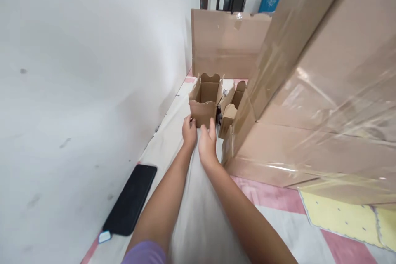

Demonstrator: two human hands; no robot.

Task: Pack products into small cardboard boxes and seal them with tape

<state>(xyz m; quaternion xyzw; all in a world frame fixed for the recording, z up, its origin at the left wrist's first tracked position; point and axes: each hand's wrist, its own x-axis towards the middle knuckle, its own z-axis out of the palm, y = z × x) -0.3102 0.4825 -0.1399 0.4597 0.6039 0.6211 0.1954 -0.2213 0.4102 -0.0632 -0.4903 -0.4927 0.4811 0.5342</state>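
A small open-topped cardboard box (202,113) with notched upper edges stands upright on the pale cloth, straight ahead. My left hand (189,133) is closed on its near lower left corner. Against the lower right of the same box, my right hand (208,142) has its thumb on the front face and its fingers toward the side. Part of those fingers is hidden. Close by on the right stands a second small open cardboard box (228,119), with something dark, too small to make out, between the two.
A white wall (77,90) runs along the left. A large taped cardboard box (324,123) fills the right side, and an upright cardboard panel (227,43) stands behind. A black phone (130,200) lies near the wall. Yellow cloth (343,216) lies at lower right.
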